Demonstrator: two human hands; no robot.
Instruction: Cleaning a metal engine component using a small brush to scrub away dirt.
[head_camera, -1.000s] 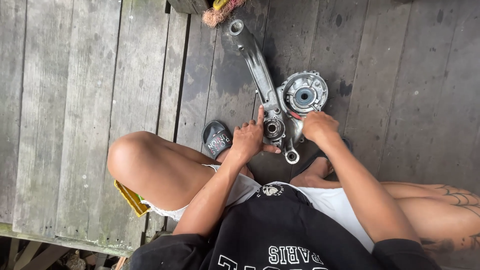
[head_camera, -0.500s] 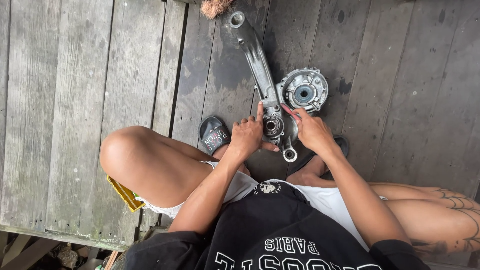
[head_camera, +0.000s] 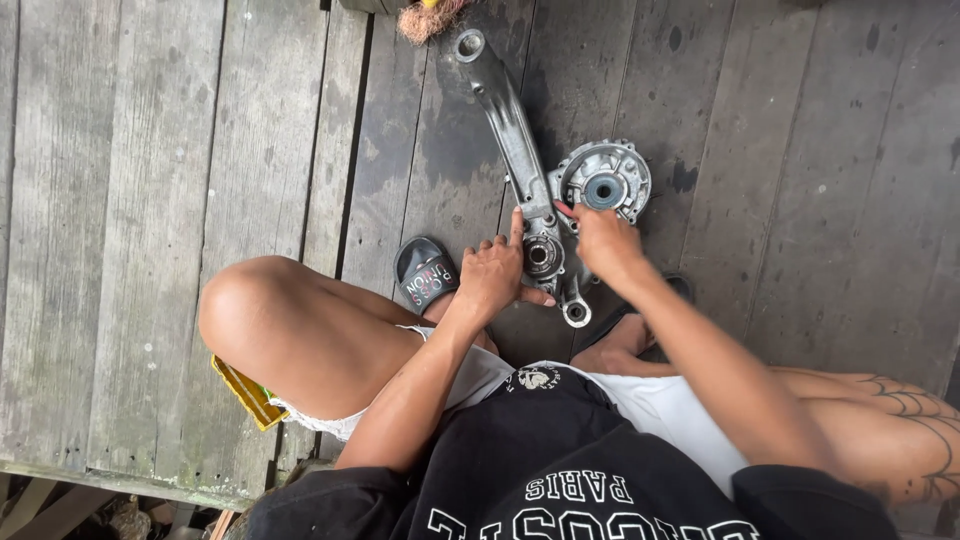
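Left hand (head_camera: 490, 275) rests on the grey metal swingarm (head_camera: 515, 140), fingers loosely apart, index finger pointing along it. Right hand (head_camera: 605, 240) touches its bearing end, grip unclear. Beyond lies the round hub housing (head_camera: 605, 180) on the wooden deck (head_camera: 150, 200).

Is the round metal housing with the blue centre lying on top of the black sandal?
No, the round housing lies on the wooden planks right of the long metal arm, apart from the sandal.
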